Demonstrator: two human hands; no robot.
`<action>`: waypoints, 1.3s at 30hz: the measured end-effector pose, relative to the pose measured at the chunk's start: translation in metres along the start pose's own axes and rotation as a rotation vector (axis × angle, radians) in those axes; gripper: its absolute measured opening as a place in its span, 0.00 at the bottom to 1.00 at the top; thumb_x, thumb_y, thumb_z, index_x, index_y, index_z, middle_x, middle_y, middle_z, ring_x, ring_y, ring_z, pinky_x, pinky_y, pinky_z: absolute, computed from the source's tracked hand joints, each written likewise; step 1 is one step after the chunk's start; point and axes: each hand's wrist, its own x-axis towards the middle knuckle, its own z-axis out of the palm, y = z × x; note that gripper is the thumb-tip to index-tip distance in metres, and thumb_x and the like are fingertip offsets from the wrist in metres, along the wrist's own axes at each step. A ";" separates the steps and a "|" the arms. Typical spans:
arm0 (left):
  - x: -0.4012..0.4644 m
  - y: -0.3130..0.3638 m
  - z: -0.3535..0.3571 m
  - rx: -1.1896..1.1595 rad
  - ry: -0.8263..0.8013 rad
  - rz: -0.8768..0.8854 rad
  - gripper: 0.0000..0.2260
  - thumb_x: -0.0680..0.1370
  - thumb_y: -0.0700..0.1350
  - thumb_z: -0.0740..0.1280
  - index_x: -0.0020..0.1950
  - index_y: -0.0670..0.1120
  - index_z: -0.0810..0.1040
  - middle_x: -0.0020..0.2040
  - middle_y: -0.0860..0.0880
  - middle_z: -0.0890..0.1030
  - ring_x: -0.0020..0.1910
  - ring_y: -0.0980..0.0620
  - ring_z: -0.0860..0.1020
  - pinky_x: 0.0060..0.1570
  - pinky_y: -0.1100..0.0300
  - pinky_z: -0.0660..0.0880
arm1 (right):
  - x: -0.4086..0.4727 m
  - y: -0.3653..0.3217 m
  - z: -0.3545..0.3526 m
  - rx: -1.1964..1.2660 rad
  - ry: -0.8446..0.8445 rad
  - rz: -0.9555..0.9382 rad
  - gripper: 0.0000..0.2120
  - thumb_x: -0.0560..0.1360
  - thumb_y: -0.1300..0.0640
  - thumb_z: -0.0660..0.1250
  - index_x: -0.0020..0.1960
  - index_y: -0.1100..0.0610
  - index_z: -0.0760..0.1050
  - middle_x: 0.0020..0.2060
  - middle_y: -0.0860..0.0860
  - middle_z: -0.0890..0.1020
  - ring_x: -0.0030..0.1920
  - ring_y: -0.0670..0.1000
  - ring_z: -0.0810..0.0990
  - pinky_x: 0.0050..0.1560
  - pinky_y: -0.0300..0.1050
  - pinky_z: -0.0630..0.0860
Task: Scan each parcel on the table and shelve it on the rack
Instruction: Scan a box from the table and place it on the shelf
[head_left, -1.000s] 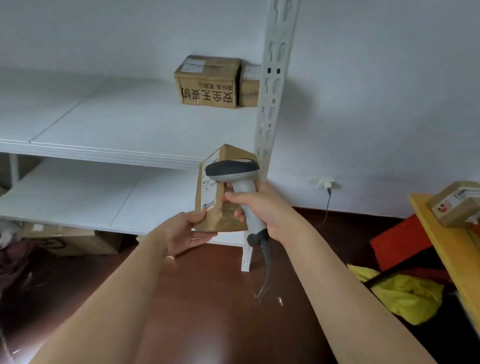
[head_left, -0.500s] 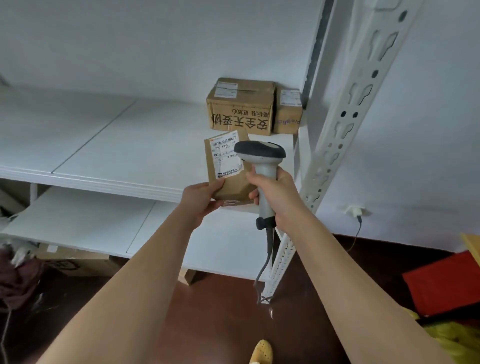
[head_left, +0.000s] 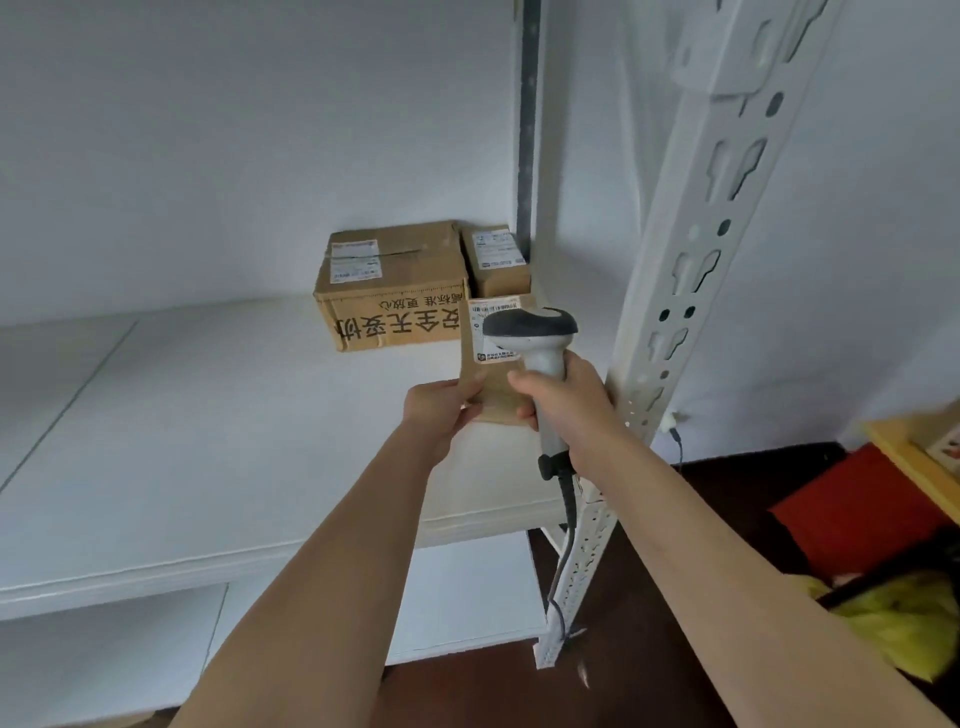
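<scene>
My left hand (head_left: 441, 410) holds a small brown parcel (head_left: 493, 387) by its lower left corner, over the right part of the white rack's upper shelf (head_left: 208, 441). The parcel's white label faces up. My right hand (head_left: 563, 400) grips the handle of a grey and white barcode scanner (head_left: 530, 332), whose head hides part of the label. Its cable hangs down past the shelf edge. Just behind the held parcel, a large cardboard box (head_left: 392, 286) with black characters and a smaller box (head_left: 496, 260) stand at the back right of the shelf.
The rack's perforated white upright (head_left: 685, 260) rises just right of my right hand. A lower shelf (head_left: 457, 592) lies beneath. At far right are a yellow table edge (head_left: 914, 462), a red object (head_left: 852, 514) and a yellow bag (head_left: 893, 618) on the dark floor.
Both hands have carried the parcel and scanner up from below the shelf edge to over the upper shelf, close to the two stored boxes. I have stepped nearer the rack.
</scene>
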 end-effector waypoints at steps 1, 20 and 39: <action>0.006 0.001 0.004 -0.018 -0.024 -0.004 0.12 0.74 0.38 0.74 0.54 0.33 0.81 0.52 0.40 0.83 0.47 0.47 0.82 0.51 0.60 0.80 | 0.000 0.001 0.000 0.016 0.020 -0.001 0.07 0.77 0.60 0.69 0.51 0.51 0.74 0.36 0.49 0.79 0.25 0.41 0.76 0.27 0.35 0.73; -0.042 -0.036 -0.014 0.413 -0.702 -0.354 0.21 0.71 0.23 0.54 0.26 0.40 0.77 0.48 0.41 0.83 0.45 0.45 0.84 0.39 0.60 0.79 | -0.101 0.033 -0.014 -0.050 0.162 0.000 0.09 0.75 0.59 0.72 0.53 0.57 0.77 0.26 0.47 0.79 0.26 0.43 0.77 0.30 0.34 0.74; -0.129 -0.142 0.198 0.949 -1.022 -0.437 0.21 0.71 0.52 0.76 0.59 0.46 0.76 0.50 0.47 0.86 0.50 0.48 0.84 0.47 0.55 0.81 | -0.222 0.069 -0.231 0.073 0.395 -0.071 0.15 0.75 0.60 0.72 0.60 0.62 0.77 0.53 0.72 0.79 0.30 0.49 0.75 0.41 0.50 0.75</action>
